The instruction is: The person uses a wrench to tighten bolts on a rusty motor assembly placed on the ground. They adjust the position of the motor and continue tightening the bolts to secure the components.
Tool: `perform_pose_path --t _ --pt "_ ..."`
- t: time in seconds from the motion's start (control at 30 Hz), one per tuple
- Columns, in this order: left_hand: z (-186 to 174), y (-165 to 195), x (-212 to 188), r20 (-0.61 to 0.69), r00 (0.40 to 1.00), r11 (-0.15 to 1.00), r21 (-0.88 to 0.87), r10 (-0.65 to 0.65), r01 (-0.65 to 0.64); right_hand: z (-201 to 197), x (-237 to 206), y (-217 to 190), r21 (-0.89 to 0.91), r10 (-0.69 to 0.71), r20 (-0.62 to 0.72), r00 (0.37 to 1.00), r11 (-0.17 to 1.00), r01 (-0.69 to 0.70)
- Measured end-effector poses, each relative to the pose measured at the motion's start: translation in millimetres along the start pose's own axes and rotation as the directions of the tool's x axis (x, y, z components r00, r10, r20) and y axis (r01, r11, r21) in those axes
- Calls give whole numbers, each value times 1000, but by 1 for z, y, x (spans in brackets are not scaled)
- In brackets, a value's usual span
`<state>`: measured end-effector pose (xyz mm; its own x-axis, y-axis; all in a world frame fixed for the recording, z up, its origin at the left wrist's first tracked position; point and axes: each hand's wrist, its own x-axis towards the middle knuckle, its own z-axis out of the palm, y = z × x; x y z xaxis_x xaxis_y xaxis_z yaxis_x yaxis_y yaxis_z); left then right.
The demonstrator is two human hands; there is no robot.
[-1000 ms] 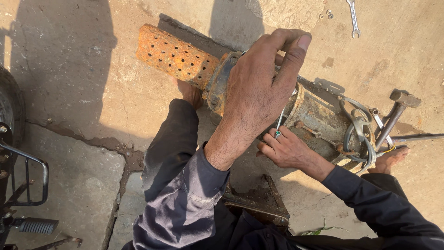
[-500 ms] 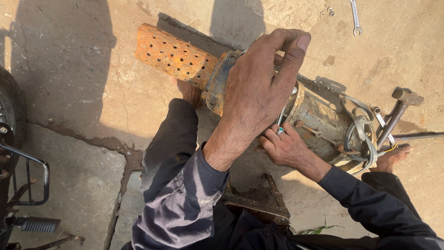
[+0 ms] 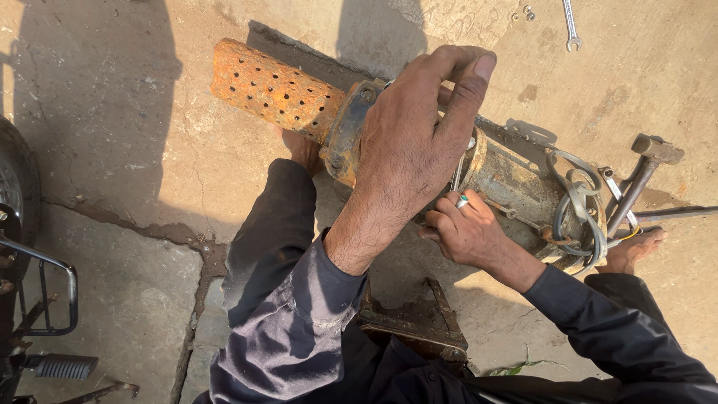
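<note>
A rusty cylindrical pump [image 3: 516, 179] lies across my lap and feet, with an orange perforated strainer [image 3: 273, 90] at its left end. My left hand [image 3: 415, 150] is clamped over the top of the body, next to the bolted flange [image 3: 348, 131]. Just below it, my right hand [image 3: 464, 233] holds a thin metal spanner [image 3: 457, 173] against the joint; its head is hidden behind my left hand. A loop of grey cable [image 3: 580, 206] hangs at the pump's right end.
A hammer [image 3: 643, 168] leans by the cable end near my bare foot [image 3: 632, 251]. A spanner [image 3: 571, 26] and small bolts [image 3: 527, 11] lie on the concrete at the top. A rusty bracket [image 3: 411, 318] sits below my hands. A motorcycle footpeg [image 3: 63, 366] is at bottom left.
My right hand has shifted very slightly at the joint with the spanner. My left hand keeps the same grip on the pump body.
</note>
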<state>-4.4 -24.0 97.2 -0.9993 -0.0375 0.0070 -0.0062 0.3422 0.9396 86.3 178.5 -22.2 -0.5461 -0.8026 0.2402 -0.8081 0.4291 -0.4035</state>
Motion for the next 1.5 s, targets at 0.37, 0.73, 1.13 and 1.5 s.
perform_pose_path --t 0.37,0.73,1.13,1.5 --pt "6 2 0 25 1000 1000 3 -2 2 -9 -17 33 223 308 56 950 923 -313" --pt "0 15 -3 45 998 999 -5 -44 44 -65 43 192 827 587 177 790 347 -443" --pt "-10 33 1 136 981 989 -28 -137 142 101 48 308 695 718 642 269 -397 -600" --pt "5 23 3 122 989 996 -31 -79 83 122 53 252 282 645 763 32 -288 -915"
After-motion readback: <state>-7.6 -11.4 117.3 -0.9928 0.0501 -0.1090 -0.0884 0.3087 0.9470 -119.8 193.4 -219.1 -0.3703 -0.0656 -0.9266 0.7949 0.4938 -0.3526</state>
